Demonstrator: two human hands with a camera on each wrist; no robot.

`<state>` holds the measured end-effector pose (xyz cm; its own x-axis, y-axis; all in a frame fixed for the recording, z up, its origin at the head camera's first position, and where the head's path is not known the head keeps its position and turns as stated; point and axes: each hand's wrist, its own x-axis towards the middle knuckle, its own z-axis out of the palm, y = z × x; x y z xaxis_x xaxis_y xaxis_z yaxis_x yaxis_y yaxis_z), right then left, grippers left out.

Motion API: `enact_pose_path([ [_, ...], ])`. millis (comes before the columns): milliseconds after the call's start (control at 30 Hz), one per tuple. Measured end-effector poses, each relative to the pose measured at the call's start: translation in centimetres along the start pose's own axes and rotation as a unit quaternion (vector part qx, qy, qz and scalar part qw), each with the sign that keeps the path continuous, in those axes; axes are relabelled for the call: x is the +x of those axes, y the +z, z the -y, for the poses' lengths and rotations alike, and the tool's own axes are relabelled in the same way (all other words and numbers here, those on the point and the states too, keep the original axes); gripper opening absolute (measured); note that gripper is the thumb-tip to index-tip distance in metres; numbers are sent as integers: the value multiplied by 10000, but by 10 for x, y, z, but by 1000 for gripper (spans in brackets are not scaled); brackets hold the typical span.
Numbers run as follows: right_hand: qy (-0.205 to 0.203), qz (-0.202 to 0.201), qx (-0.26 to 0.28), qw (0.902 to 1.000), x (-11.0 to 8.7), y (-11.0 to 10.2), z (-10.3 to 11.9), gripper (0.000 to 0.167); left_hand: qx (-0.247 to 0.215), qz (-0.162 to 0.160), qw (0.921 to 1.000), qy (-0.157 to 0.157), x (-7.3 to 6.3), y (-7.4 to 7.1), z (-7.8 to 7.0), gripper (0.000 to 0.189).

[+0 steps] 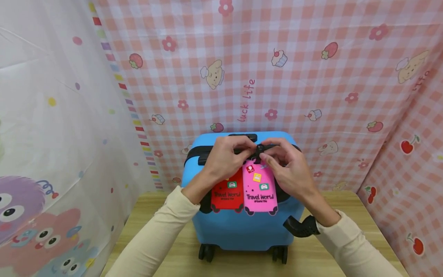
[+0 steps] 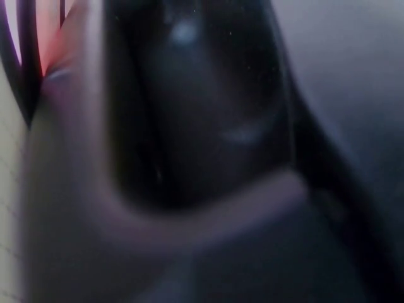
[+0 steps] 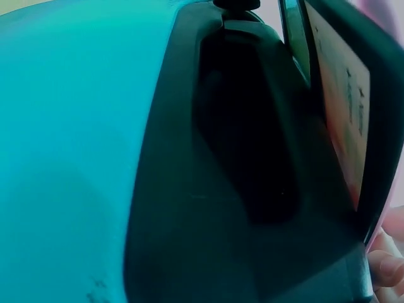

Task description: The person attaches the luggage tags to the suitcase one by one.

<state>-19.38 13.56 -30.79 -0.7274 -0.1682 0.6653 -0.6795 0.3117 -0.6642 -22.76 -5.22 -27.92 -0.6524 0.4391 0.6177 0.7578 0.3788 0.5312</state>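
A blue suitcase (image 1: 242, 231) stands upright on its wheels, with black fittings across its top. Two luggage tags shaped like little suitcases hang against its front, a red one (image 1: 226, 198) and a pink one (image 1: 260, 188). Above them, my left hand (image 1: 225, 157) and right hand (image 1: 288, 165) meet at a small black strap (image 1: 257, 150), pinching it between thumbs and fingers. The left hand partly covers the red tag. In the right wrist view, right-hand fingers (image 3: 386, 268) show beside a tag's dark edge. The left wrist view is dark and blurred, with no fingers discernible.
Underneath is a wooden tabletop (image 1: 332, 215). A pink checked cloth (image 1: 294, 88) hangs behind the suitcase, and a white cartoon-print cloth (image 1: 62, 127) on the left. A black wrist mount (image 1: 301, 227) juts from the right wrist in front of the suitcase.
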Motion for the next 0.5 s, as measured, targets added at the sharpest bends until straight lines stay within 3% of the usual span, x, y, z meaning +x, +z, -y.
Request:
enact_pose_path([
  [500,164,-140,-56,9998,-2,1,-1,25,-77,44,9999,-64,-1,1,2,9],
])
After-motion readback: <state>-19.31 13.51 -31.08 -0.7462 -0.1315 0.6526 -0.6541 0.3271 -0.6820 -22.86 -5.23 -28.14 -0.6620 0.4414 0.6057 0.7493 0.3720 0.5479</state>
